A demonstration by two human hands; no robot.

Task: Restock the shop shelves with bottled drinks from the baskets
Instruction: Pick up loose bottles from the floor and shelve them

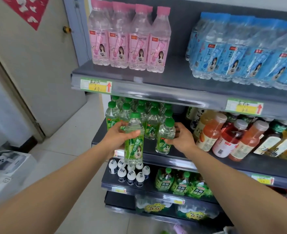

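Lime soda bottle (134,141): my left hand (116,135) grips it, held ready; right hand (183,140) clasps second bottle (164,137) alongside, seating it upright.

Green-capped clear plastic bottle in front (134,149): label bright green, small portrait print. Second green-capped clear plastic bottle (163,147): same label. Pink-capped clear plastic bottles (129,39): pink labels, portrait print. Blue-capped shrink-wrapped plastic bottles (237,53): blue labels. Dark grey metal shelf (173,76): plain. Paper price tag (96,85): green-yellow, red arrow.
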